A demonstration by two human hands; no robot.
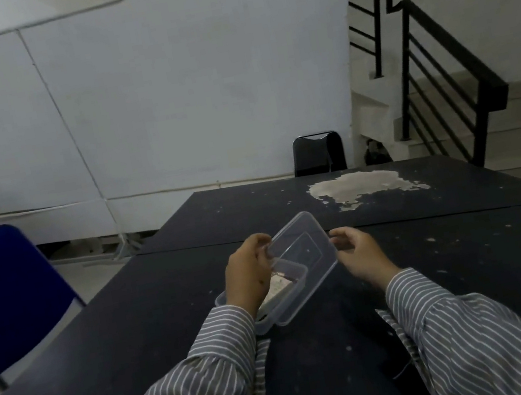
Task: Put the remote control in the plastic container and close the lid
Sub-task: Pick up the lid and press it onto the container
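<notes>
A clear plastic container [298, 290] stands on the dark table, partly behind my left wrist. Inside it lies a pale flat object [280, 287] that seems to be the remote control; most of it is hidden. The clear lid [309, 247] is tilted above the container, its near edge low over the right rim. My left hand [248, 274] pinches the lid's left edge. My right hand [360, 251] is at the lid's right edge with curled, parted fingers, and the fingertips touch or nearly touch it.
The dark table [169, 318] has a worn pale patch [358, 187] at the far right. A blue chair [8, 294] stands at the left and a black chair [317, 152] beyond the far edge. White panels and a black stair railing lie behind.
</notes>
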